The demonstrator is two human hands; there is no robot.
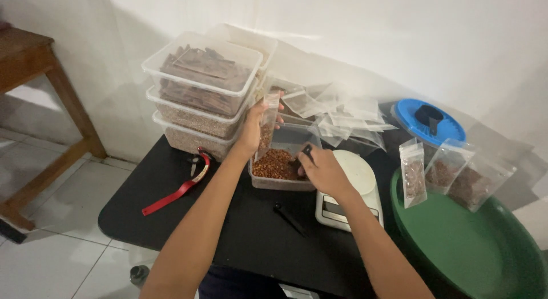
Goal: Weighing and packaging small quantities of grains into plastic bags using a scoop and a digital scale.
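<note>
Holding a small clear plastic pouch (267,126) upright in my left hand (251,130), fingers wrapped round its side, I keep it just above the clear rectangular tub of reddish-brown chilli flakes (274,165). My right hand (322,170) is closed on a small black scoop (307,152) at the tub's right rim, beside the white digital scale (355,187).

Everything sits on a matte black table (171,202) with rounded corners; its near left part is bare apart from a red strap (177,190) and a thin black stick (290,219).

Left of the tub stands a stack of three clear lidded boxes (200,99): dark bark-like strips on top, pale grainy fill below. Behind the tub lies a loose heap of empty glossy pouches (337,119).

At the right, three filled pouches (445,173) of brown crumbs lean upright in a smooth round green basin (474,247), which overhangs the table edge. A blue round lid with a black handle (428,121) lies behind them by the white wall.
</note>
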